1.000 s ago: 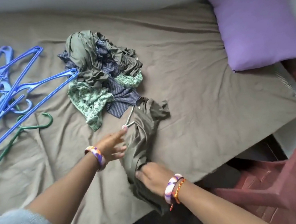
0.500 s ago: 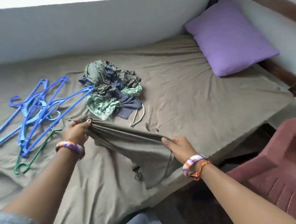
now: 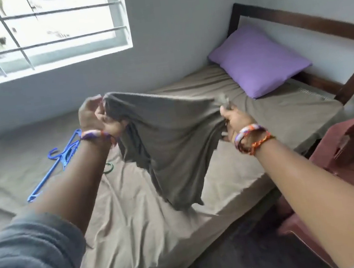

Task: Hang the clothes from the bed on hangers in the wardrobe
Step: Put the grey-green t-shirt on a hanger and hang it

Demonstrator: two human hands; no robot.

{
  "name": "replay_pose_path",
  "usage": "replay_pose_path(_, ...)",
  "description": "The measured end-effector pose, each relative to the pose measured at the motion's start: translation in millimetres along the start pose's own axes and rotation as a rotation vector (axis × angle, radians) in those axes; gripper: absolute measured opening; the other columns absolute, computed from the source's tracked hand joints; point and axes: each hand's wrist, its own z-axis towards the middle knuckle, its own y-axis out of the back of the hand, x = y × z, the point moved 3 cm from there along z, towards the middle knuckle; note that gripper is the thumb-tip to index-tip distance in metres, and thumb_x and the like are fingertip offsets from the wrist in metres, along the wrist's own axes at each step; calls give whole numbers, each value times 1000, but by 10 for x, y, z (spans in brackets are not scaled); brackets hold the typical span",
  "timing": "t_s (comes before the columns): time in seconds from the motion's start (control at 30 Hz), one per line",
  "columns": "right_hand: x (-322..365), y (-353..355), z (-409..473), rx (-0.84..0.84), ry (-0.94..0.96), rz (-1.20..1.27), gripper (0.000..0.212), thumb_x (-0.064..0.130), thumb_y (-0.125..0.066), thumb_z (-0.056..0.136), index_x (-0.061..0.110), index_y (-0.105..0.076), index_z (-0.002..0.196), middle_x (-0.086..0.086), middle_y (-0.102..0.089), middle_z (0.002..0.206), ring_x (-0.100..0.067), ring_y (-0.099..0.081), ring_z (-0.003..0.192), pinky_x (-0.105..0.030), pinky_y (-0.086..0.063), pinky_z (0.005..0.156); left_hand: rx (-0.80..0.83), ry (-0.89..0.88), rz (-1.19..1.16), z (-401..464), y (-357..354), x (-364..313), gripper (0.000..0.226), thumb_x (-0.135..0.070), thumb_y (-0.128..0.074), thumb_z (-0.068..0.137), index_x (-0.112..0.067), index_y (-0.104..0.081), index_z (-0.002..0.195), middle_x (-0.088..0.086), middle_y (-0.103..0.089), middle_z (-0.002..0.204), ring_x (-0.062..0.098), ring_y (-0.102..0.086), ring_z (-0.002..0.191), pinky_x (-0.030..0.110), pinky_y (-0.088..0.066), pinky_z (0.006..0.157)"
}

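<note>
**Olive garment, held aloft over the bed**

Grip, left: your left hand (image 3: pixel 96 117) has its fingers curled tight round one bunched top corner of the olive garment (image 3: pixel 167 135), knuckles toward the window.

Grip, right: your right hand (image 3: pixel 233 119) pinches the opposite top corner, fingers closed on the fabric; the fingertips are blurred, so you cannot tell more of how they lie.

Garment: you hold it stretched between both hands, above the bed (image 3: pixel 139 228) and clear of the sheet. Its top edge sags slightly between the grips; the rest hangs down in folds to a point over the bed's near half.

Wrists: a woven multicoloured band on each; the right wrist also carries an orange braided cord.

Blue hangers (image 3: pixel 62 160): lying on the bed, left of the garment, partly hidden behind your left forearm. A small arc of a green hanger (image 3: pixel 109 168) shows just beside that forearm, on the bed under the garment's left edge.

Purple pillow (image 3: pixel 258 60): at the head of the bed, right of the garment, against the dark wooden bed frame (image 3: pixel 305 18).

Reddish plastic chair (image 3: pixel 352 155): beside the bed, at the far right.

Barred window (image 3: pixel 34 33): in the wall behind the bed, above the left hand.
</note>
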Motion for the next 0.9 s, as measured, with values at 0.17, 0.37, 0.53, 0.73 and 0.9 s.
replay_pose_path(0.17, 547, -140, 69, 70, 124, 320, 43, 12, -47, 95, 26, -74, 65, 5, -68, 82, -12, -62, 76, -26, -47, 69, -37, -111, 272, 54, -277, -308, 24, -25, -62, 86, -15, -60, 64, -2, -58, 56, 12, -60, 57, 28, -52, 71)
replay_pose_path(0.37, -1021, 28, 14, 138, -242, -158, 33, -14, -44, 88, 5, -70, 84, -3, -63, 69, -9, -61, 57, -10, -46, 48, -280, 104, 1105, -45, 1191, 291, 23, -11, -73, 74, -12, -54, 61, -1, -48, 52, 15, -42, 55, 18, -34, 47)
replay_pose_path(0.53, -2605, 162, -72, 368, -582, -835, 32, -5, -56, 85, -1, -62, 116, -9, -64, 113, -14, -57, 96, -10, -42, 68, -513, 794, 1335, -462, 2902, 936, 40, -29, -86, 57, -9, -60, 78, 9, -62, 79, 21, -52, 65, 23, -40, 56)
replay_pose_path(0.73, -2758, -185, 45, 514, -548, -1021, 34, 9, -54, 91, 15, -58, 124, 0, -58, 110, -10, -55, 100, -12, -37, 76, -331, 765, 1543, -182, 2857, 1286, 23, -17, -69, 73, -3, -65, 90, 18, -66, 84, 31, -62, 76, 30, -49, 64)
replay_pose_path(0.9, -2798, -583, 216, 617, -356, -1034, 52, 6, -57, 87, 29, -50, 134, -4, -35, 147, -20, -30, 140, -19, -22, 109, -2, 515, 2021, 285, 2725, 1547, 48, -30, -60, 85, -25, -50, 132, 15, -33, 147, 33, -32, 132, 32, -27, 109)
